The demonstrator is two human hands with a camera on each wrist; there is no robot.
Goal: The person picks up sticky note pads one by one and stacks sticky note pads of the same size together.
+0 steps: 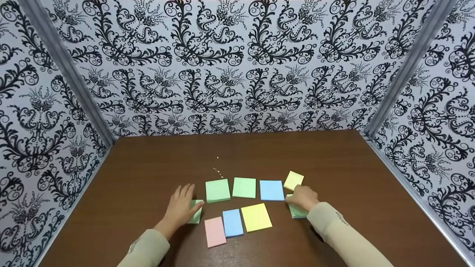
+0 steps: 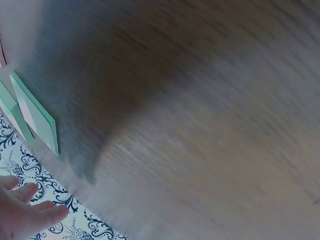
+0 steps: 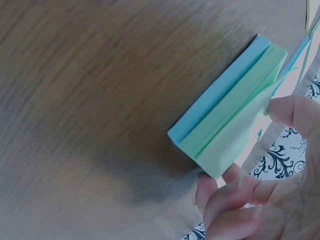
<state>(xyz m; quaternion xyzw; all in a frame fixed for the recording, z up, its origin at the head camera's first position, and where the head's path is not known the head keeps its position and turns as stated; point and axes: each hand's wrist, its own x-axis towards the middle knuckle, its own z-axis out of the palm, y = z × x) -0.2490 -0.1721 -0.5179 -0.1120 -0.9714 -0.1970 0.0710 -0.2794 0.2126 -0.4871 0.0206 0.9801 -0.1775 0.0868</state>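
Note:
At the right end of the notes, my right hand (image 1: 304, 198) grips a stack of sticky notes (image 1: 297, 212) between thumb and fingers. The right wrist view shows this stack (image 3: 225, 105) side on, green layers over a blue one, with the thumb at one edge and fingertips at the other. A small pale yellow sticky note pad (image 1: 294, 179) lies just beyond that hand. My left hand (image 1: 180, 207) is over a green sticky note pad (image 1: 195, 217), covering part of it, with fingers extended. In the left wrist view its fingers are spread and hold nothing.
Two green pads (image 1: 218, 191) and a blue pad (image 1: 271, 190) form a row between the hands. Nearer me lie a pink pad (image 1: 215, 232), a narrow blue pad (image 1: 233, 223) and a yellow pad (image 1: 256, 217). Patterned walls (image 1: 230, 89) enclose the brown table (image 1: 167, 155).

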